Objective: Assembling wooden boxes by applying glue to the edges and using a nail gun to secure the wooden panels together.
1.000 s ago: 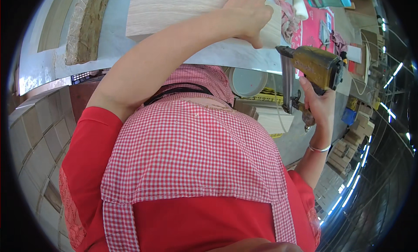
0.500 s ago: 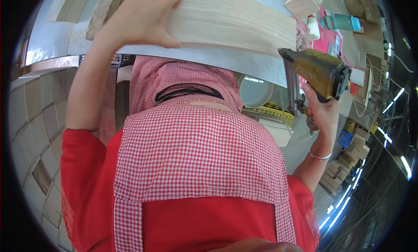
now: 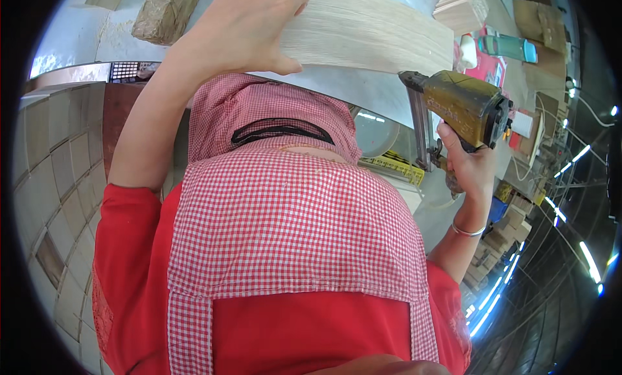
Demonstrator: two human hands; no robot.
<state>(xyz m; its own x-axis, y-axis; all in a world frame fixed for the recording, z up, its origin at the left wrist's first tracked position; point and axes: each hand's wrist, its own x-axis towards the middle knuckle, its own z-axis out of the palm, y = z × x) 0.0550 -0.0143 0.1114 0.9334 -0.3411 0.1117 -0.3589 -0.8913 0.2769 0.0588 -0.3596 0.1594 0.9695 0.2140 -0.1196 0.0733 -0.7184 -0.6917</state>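
Observation:
A long pale wooden board (image 3: 369, 28) lies on the worktable at the top of the view. My left hand (image 3: 253, 31) spans its left part, with the thumb along the near edge; the other fingertips run out of view over the far side. In my right hand (image 3: 472, 164) is a nail gun (image 3: 459, 106) with a worn yellow-brown body, gripped by its handle. The gun's nose is at the near edge of the board, close to its right end; whether it touches cannot be seen.
A rough wooden block (image 3: 167, 15) sits left of my left hand. Stacked wood pieces (image 3: 461, 11), a teal bottle (image 3: 508, 47) and a pink-red packet (image 3: 487, 71) are at the upper right. Pale stacked blocks (image 3: 55, 161) stand at the left, and a round basin (image 3: 376, 132) is below the table edge.
My left hand has slid rightward along the board, uncovering more of the rough block. The nail gun has shifted slightly left, its nose now a little farther in from the board's right end.

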